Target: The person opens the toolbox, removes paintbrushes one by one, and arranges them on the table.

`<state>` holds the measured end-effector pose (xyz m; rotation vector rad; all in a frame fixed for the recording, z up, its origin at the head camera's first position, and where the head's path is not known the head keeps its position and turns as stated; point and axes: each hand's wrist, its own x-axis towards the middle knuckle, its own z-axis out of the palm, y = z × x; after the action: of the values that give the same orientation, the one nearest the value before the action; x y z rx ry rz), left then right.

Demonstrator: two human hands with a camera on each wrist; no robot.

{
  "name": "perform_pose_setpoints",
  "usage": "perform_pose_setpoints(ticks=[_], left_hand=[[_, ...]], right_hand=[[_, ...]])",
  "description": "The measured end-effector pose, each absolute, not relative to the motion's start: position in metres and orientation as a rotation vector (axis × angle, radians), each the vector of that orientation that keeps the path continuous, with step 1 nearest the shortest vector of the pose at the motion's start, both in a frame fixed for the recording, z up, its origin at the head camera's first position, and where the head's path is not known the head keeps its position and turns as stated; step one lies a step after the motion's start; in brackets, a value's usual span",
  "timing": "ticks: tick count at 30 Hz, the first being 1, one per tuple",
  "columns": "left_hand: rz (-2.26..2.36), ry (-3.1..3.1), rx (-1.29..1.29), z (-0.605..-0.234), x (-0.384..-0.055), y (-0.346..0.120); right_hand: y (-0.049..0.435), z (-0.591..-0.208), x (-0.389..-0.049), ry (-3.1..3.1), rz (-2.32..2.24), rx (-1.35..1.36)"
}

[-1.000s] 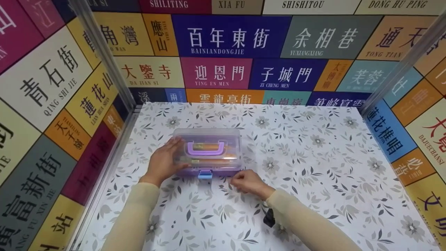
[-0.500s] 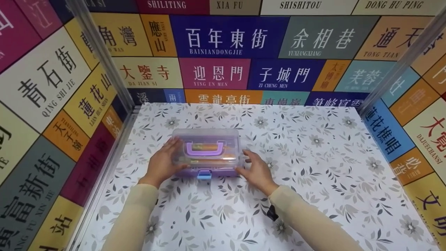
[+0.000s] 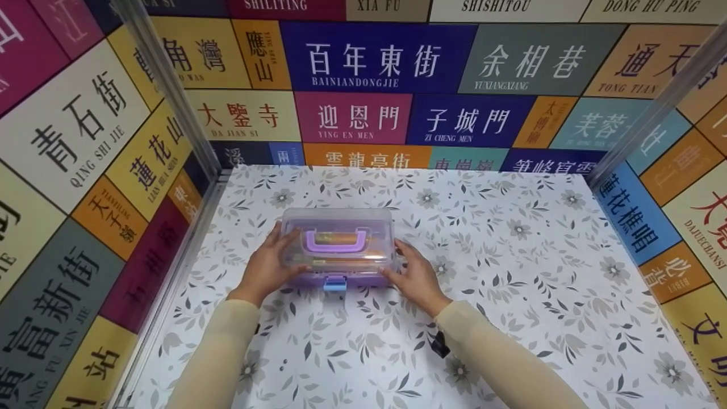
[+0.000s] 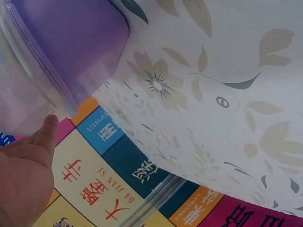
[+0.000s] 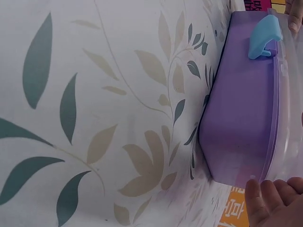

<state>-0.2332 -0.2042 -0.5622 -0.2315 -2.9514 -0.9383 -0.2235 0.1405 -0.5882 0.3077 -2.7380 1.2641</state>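
Observation:
A purple storage box (image 3: 341,280) with a clear lid (image 3: 377,224) sits left of the table's middle; the lid is down. Its purple carry handle (image 3: 335,250) lies flat. At the front, a light blue latch (image 5: 265,37) sticks out from the wall. Through the lid, orange and yellow long items show, their kind unclear. My left hand (image 3: 266,266) holds the lid's left end, thumb toward the front, fingers farther back. My right hand (image 3: 419,278) holds the right end likewise, thumb at the front corner. Fingertips (image 5: 268,191) meet the lid's end in the right wrist view.
A white tabletop (image 3: 511,272) with a leaf and flower print lies under everything. Colourful panels with Chinese lettering (image 3: 377,59) enclose it at the back and both sides. Metal posts (image 3: 170,85) stand at the corners. A small black device (image 3: 439,345) hangs at the right cuff.
The right hand has moved from the box's front right corner up to its right end and taken hold there. Its fingers have closed in on the lid. The left hand has shifted only slightly.

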Motion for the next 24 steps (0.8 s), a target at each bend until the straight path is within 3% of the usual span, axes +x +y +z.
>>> perform_pose_setpoints(ticks=[9, 24], left_hand=[[-1.044, -2.892, -0.248, -0.551, -0.234, -0.207], [-1.063, -2.850, -0.217, -0.538, -0.245, -0.208]], right_hand=[[0.139, -0.578, -0.226, -2.667, 1.211, 0.379], [0.152, -0.569, -0.234, -2.496, 0.968, 0.867]])
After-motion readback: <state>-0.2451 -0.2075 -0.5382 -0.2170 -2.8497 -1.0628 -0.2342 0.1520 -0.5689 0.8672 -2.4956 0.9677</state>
